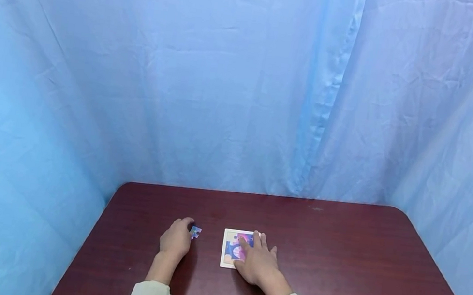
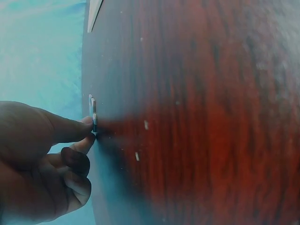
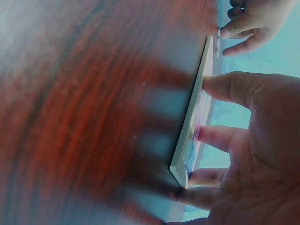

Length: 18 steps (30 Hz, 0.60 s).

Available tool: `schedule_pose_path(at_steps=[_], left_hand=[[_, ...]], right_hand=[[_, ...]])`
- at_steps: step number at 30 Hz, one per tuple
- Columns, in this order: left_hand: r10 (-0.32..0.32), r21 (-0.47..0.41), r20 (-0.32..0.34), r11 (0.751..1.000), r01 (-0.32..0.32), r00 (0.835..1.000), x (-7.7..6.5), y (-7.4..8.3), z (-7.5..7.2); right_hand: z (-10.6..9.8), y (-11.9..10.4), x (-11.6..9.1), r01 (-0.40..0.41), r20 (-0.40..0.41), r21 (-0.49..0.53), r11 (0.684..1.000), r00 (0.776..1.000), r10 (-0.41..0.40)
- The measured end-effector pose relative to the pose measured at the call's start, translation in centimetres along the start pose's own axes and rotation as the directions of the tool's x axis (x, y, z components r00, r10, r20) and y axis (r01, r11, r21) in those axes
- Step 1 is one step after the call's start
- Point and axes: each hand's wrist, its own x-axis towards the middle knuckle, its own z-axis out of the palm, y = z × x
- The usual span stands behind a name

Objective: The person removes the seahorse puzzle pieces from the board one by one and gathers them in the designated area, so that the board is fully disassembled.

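Observation:
At the left, my left hand (image 1: 176,239) has its thumb and a finger pinching one edge of a small blue jigsaw piece (image 1: 195,232). The left wrist view shows the jigsaw piece (image 2: 93,112) edge-on, low at the tabletop, with the other fingers curled below. My right hand (image 1: 259,263) lies spread over the right part of a square, white-framed puzzle board (image 1: 222,258). In the right wrist view, the thumb and fingertips touch the board (image 3: 190,123), while the outer fingers reach past its edge. Pink and purple pieces show in the frame; the hand hides part of them.
Both hands work over a dark red-brown wooden table (image 1: 346,257). The jigsaw piece is left of the board, a short gap apart. Pale blue curtains (image 1: 234,93) hang behind the table and along both sides.

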Motion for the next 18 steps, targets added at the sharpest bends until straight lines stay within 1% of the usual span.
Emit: schedule_pose_path(at_steps=[6, 15, 18], left_hand=[[-0.006, -0.017, -0.029, 1.0, 0.006, 1.0, -0.08, -0.1, 0.18], [-0.034, -0.018, -0.033, 0.999, 0.034, 0.999, -0.25, 0.08, 0.09], [-0.041, -0.023, -0.047, 0.999, 0.04, 0.998, -0.45, 0.3, 0.17]], right_hand=[[-0.01, 0.06, -0.1, 0.006, -0.008, 0.003, 1.0, 1.0, -0.006], [0.12, 0.13, 0.03, 0.008, -0.01, -0.002, 1.0, 1.0, -0.008], [0.12, 0.12, 0.02, 0.012, -0.01, -0.009, 1.0, 1.0, -0.012]])
